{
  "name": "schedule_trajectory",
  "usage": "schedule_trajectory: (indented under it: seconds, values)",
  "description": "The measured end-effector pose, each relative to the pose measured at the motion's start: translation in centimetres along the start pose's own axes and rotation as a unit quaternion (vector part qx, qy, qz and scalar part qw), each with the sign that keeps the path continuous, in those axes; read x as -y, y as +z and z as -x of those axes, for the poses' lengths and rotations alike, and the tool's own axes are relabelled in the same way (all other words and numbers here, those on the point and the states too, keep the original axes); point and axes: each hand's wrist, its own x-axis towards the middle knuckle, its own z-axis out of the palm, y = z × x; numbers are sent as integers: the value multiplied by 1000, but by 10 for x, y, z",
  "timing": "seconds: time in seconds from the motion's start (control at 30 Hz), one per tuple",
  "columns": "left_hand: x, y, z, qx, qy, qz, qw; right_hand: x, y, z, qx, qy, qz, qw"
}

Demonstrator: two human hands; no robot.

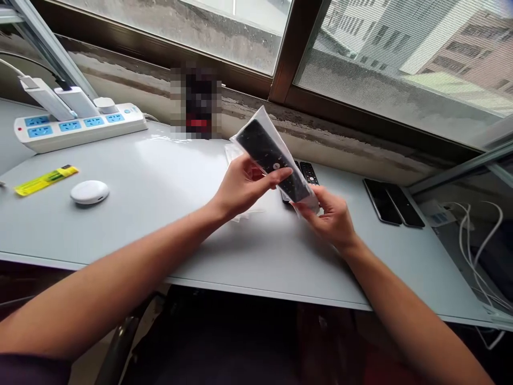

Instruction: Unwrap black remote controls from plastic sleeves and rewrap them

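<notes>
A black remote control (pixel 262 145) inside a clear plastic bag (pixel 263 116) is held up above the desk, tilted with its far end to the upper left. My left hand (pixel 250 179) grips the bagged remote at its middle, thumb across the front and fingers behind. At the lower right end, my right hand (pixel 328 214) pinches the bag between thumb and fingers. Behind the bag, another black remote (pixel 309 174) lies on the desk, partly hidden. Some more clear plastic shows behind my left hand, mostly covered.
On the grey desk (pixel 132 224), a white power strip (pixel 84 136) with chargers plugged in stands at the back left. In front of it are a yellow packet (pixel 47 180) and a white oval case (pixel 89 192). Two dark phones (pixel 382 202) lie at right, near white cables (pixel 467 235).
</notes>
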Motion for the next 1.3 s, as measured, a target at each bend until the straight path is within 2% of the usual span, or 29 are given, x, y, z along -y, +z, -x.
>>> schedule_trajectory:
  seconds: [0.27,0.43,0.63,0.8,1.03,1.3]
  values:
    - [-4,-4,-4,-2,-47,-13,999,4,-4,-1,-24,23,-54,998]
    - [-2,-5,-5,-4,-58,-5,998,11,-9,-9,24,-7,-75,997]
    - [-2,-7,-4,30,-85,-5,996,14,-11,-10,61,22,-93,994]
    - [-3,-8,-5,74,-112,5,991,13,-14,-7,32,40,-105,993]
    - [-4,-7,-3,104,-128,0,986,11,-13,-4,-23,68,-146,987]
    - [-2,-7,-3,137,-131,-6,982,9,-11,-5,-41,69,-100,992]
